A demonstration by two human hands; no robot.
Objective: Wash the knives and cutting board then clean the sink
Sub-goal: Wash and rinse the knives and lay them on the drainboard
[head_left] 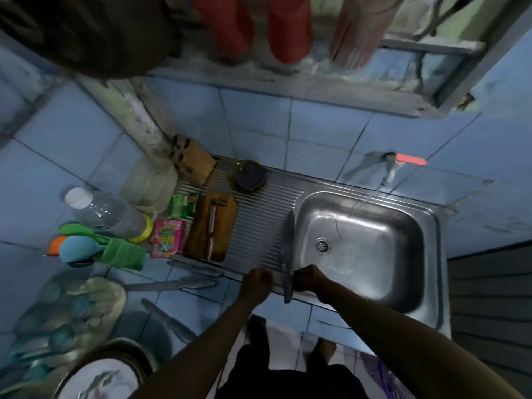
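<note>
Head view — long grey knife (288, 254) upright at sink (426, 254) edge — right hand (308, 280) around its handle.

A single head-worn wide-angle camera looks steeply down from above a steel sink (426, 234) and its ribbed drainboard (259, 226), close enough that both forearms reach up from the bottom edge. The blue-tiled wall (316, 131) fills the upper frame, the floor (288, 349) and the wearer's feet the lower (straight lines bow toward the edges). No second view overlaps it.
</note>
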